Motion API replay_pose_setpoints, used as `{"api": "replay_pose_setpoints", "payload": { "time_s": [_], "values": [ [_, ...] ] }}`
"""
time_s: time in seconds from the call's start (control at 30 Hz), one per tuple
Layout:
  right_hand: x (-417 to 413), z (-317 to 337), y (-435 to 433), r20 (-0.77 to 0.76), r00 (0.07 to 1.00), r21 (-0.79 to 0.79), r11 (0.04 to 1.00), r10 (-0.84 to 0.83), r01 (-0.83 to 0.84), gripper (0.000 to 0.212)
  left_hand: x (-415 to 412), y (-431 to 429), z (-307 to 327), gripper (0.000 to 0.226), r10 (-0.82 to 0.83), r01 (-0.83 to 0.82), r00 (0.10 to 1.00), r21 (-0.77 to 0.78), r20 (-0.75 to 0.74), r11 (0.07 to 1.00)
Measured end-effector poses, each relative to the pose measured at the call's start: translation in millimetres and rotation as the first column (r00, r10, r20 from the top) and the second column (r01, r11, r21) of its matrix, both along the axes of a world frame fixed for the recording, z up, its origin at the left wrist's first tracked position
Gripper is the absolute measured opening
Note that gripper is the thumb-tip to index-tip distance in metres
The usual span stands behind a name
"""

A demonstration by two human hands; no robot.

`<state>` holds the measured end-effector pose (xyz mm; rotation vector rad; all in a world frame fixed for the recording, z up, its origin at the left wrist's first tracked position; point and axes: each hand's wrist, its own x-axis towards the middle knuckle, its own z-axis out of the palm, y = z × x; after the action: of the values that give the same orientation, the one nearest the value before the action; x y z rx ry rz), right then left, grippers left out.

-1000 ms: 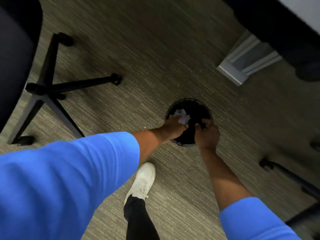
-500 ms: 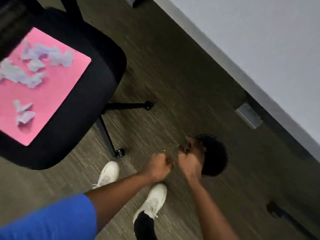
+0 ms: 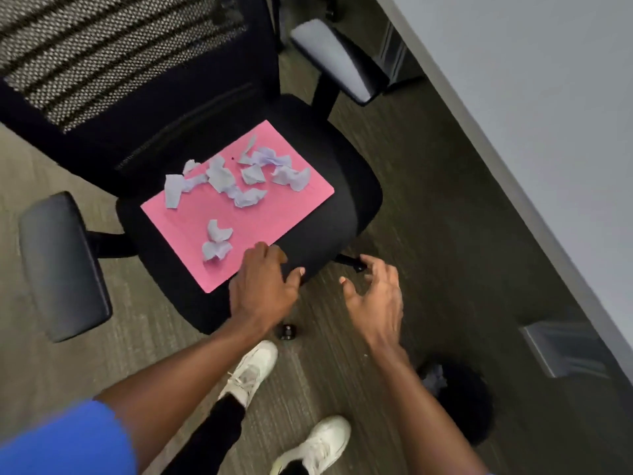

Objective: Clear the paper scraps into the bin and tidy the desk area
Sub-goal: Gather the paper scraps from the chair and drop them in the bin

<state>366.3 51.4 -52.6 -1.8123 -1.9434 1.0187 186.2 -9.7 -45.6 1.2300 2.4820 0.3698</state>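
Observation:
Several pale lilac paper scraps (image 3: 226,180) lie scattered on a pink sheet (image 3: 274,214) that rests on the black seat of an office chair (image 3: 346,207). My left hand (image 3: 263,289) hovers at the sheet's near edge, fingers loosely spread, holding nothing. My right hand (image 3: 373,296) is beside the seat's front corner, fingers apart and empty. The black round bin (image 3: 469,402) stands on the carpet at lower right, behind my right forearm, with a crumpled scrap (image 3: 434,380) showing at its rim.
The chair's mesh back (image 3: 102,56) and both armrests (image 3: 61,265) flank the seat. A grey desk top (image 3: 534,108) runs along the right with a metal leg foot (image 3: 561,347) near the bin. My white shoes (image 3: 253,368) stand on the carpet below.
Both hands have left the bin, where they dropped scraps, and risen to the chair's seat edge. The view has swung up from the bin to the chair.

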Motion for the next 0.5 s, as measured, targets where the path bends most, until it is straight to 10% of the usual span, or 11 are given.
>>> {"api": "replay_pose_setpoints", "payload": {
  "time_s": [0.17,0.5],
  "values": [
    [-70,11,36,0.052,0.986,0.004,0.988,0.156,-0.156,0.092,-73,-1,8,0.123,0.25,-0.261,0.964,-0.142,-0.091,0.955],
    [-203,0,95,0.307,0.887,-0.04,0.935,0.346,-0.351,0.128,-169,30,-17,0.173,0.373,-0.358,0.925,-0.157,0.074,0.92]
  ]
}}
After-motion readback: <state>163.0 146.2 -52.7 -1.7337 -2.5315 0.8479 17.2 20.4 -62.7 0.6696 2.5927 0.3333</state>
